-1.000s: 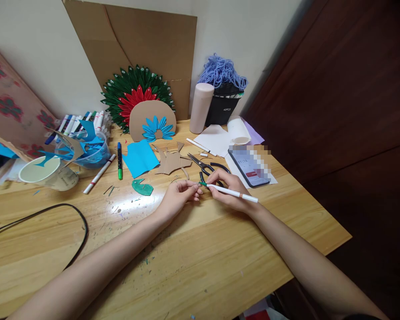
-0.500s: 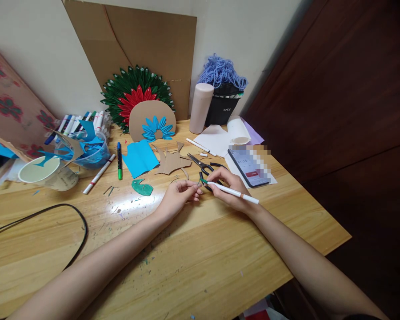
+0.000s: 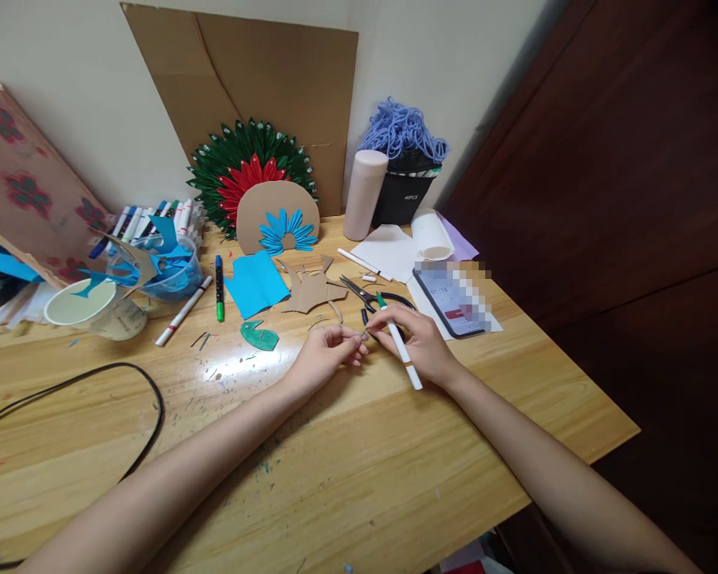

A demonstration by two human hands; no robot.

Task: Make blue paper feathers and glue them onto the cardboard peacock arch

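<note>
My left hand [image 3: 328, 352] is closed in a pinch on a tiny thin piece [image 3: 364, 331], too small to make out well. Close beside it, my right hand [image 3: 419, 341] is closed around a white marker [image 3: 400, 343] with a green tip, which points up and away. My right fingertips come right up to the small piece; whether they grip it too I cannot tell. Black-handled scissors [image 3: 371, 298] lie just beyond both hands, partly hidden by the right one. Left of my hands lies a green painted cutout [image 3: 259, 336], with cardboard scraps [image 3: 311, 290] behind.
A blue paper sheet [image 3: 257, 285] and a blue-green marker [image 3: 218, 288] lie farther back. At left stand a paper cup [image 3: 132, 319] and a tub of scraps [image 3: 183, 279]; a black cable [image 3: 149, 383] curves nearby. A phone [image 3: 448, 303] rests at right. Behind stands a pale bottle [image 3: 364, 195].
The white marker has swung in my right hand: its green tip, earlier at the small piece between my hands, now points away from it. My left hand keeps its pinch.
</note>
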